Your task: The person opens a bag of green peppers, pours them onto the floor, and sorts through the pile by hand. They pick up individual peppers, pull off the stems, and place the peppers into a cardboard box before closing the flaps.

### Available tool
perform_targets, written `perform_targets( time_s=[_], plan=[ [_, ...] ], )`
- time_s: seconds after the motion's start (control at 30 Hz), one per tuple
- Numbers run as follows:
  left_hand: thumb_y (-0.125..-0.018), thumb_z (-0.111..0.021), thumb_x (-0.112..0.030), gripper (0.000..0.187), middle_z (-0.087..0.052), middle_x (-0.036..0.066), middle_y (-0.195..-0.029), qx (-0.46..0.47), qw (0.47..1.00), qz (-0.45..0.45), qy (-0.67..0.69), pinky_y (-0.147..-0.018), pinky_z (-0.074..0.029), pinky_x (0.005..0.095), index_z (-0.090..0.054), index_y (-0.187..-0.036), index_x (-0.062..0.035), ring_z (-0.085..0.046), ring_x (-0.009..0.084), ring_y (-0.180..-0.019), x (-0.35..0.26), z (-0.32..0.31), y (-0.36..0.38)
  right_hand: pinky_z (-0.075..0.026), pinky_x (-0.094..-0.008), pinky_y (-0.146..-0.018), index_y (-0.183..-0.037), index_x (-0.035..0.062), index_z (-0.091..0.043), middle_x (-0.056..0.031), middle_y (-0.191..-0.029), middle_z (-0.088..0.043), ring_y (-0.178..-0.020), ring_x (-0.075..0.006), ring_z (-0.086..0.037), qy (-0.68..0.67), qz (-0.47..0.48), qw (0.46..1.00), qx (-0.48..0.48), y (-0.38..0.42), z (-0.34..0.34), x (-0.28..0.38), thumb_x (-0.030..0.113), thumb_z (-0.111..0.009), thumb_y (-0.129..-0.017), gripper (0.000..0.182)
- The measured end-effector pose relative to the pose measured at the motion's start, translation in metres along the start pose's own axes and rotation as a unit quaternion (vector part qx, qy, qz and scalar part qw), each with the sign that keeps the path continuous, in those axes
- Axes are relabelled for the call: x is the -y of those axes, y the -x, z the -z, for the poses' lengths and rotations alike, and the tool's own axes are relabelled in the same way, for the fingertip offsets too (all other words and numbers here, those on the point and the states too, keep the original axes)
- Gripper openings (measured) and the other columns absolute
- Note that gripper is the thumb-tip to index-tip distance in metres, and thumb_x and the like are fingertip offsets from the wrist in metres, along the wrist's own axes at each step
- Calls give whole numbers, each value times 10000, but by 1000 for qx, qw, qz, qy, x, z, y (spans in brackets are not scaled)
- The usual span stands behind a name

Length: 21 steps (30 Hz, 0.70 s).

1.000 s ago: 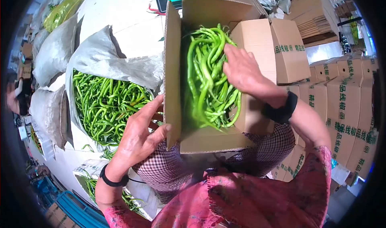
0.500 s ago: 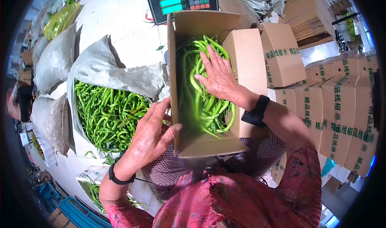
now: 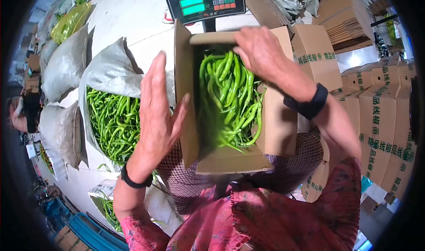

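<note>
An opened cardboard carton (image 3: pixel 187 96) stands against my lap, holding long green chili peppers (image 3: pixel 232 87). My right hand (image 3: pixel 263 52) is at the far right corner, its curled fingers on the carton's far flap (image 3: pixel 213 38), which leans inward; the hand is slightly blurred. Along the outside of the left flap, my left hand (image 3: pixel 157 118) is open, fingers stretched and thumb apart, holding nothing. The right flap (image 3: pixel 280 113) is folded outward under my right forearm. The near flap (image 3: pixel 234 164) also lies outward.
A scale display (image 3: pixel 203 3) stands beyond the carton. To the left is an opened sack (image 3: pixel 106 76) of green chilies (image 3: pixel 116 125), with tied sacks (image 3: pixel 66 69) behind it. Printed cartons (image 3: pixel 376 118) are stacked on the right, and flat cardboard (image 3: pixel 343 18) lies at the upper right.
My right hand has left the peppers and moved to the far flap, which now tilts inward. My left hand has shifted slightly left and straightened its fingers upward.
</note>
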State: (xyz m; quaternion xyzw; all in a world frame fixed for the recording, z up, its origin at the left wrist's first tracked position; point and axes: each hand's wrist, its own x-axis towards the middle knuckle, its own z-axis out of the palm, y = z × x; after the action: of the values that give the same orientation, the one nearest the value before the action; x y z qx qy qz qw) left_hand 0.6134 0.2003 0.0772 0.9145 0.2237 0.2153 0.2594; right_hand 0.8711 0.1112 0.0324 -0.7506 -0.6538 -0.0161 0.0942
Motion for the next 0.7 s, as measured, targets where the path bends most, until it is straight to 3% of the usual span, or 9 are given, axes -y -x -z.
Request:
perform_targets(
  time_s=[0.03, 0.13, 0.2, 0.33, 0.47, 0.53, 0.6, 0.67, 0.7],
  plan=[
    [-824, -626, -36, 728, -312, 189, -1485, 2, 1000, 4, 0, -1085, -321, 468, -281, -1465, -43, -339, 350, -1358, 1, -3, -8, -462, -437, -775, -994, 5, -611, -152, -879, -592, -890, -313, -586, 9, 40, 999, -25, 15, -10, 3, 117, -642, -790, 235],
    [-797, -580, -24, 690, -377, 249, -1406, 48, 996, -66, -29, -1042, -342, 479, -309, -1431, 1, -389, 393, -1295, 2, -19, -34, -465, -442, -817, -988, -4, -606, -163, -934, -614, -922, -321, -589, -49, 53, 989, -132, 34, -35, -9, 129, -639, -795, 237],
    [-807, -595, -23, 660, -396, 202, -1417, 111, 962, -94, -232, -1047, -362, 476, -347, -1419, -44, -390, 360, -1315, 6, -36, -39, -452, -437, -886, -1075, -12, -581, -195, -1088, -600, -1028, -336, -571, -61, 24, 996, -53, 40, -31, -5, 164, -639, -814, 320],
    [-811, -645, -66, 611, -523, 183, -1275, 222, 954, -122, -163, -897, -461, 475, -409, -1374, -39, -514, 350, -1176, -12, -34, -18, -387, -433, -991, -1276, -2, -474, -217, -1301, -486, -1215, -358, -462, -24, 20, 998, -59, 50, -36, 5, 240, -625, -862, 502],
    [-824, -661, -91, 544, -652, 165, -1015, 452, 892, -17, -4, -775, -530, 380, -463, -1325, -16, -641, 307, -931, -38, 45, -12, -382, -443, -996, -1267, -15, -489, -228, -1287, -494, -1206, -362, -467, -62, 14, 997, -32, 62, -11, 0, 238, -627, -871, 490],
    [-853, -646, -96, 514, -666, 156, -973, 411, 894, 78, 159, -811, -520, 360, -466, -1328, -13, -639, 259, -958, 9, 71, 13, -393, -445, -987, -1258, -19, -500, -232, -1273, -504, -1188, -364, -483, -83, 38, 995, -31, 67, 4, 7, 228, -632, -870, 479],
    [-898, -603, -91, 481, -650, 134, -1083, 427, 880, 168, 122, -852, -504, 342, -452, -1350, -22, -621, 215, -1002, 55, 94, 58, -427, -433, -955, -1205, -29, -544, -229, -1228, -537, -1128, -361, -524, -203, 25, 978, -28, 85, 11, 6, 185, -646, -860, 419],
    [-860, -676, -135, 376, -628, 144, -1138, 311, 795, 442, 276, -866, -507, 347, -575, -1197, -2, -628, 244, -995, 95, 89, 143, -454, -422, -923, -1128, -46, -577, -225, -1174, -564, -1062, -363, -555, -227, 37, 972, -49, 107, 7, -2, 137, -649, -843, 346],
    [-803, -755, -264, 591, -581, 155, -1237, 447, 825, 313, 149, -980, -448, 373, -512, -1276, -6, -570, 279, -1125, 150, 92, 231, -458, -420, -917, -1103, -46, -582, -219, -1151, -571, -1052, -365, -558, -241, 36, 970, 3, 115, 13, -4, 115, -644, -835, 319]
  ],
)
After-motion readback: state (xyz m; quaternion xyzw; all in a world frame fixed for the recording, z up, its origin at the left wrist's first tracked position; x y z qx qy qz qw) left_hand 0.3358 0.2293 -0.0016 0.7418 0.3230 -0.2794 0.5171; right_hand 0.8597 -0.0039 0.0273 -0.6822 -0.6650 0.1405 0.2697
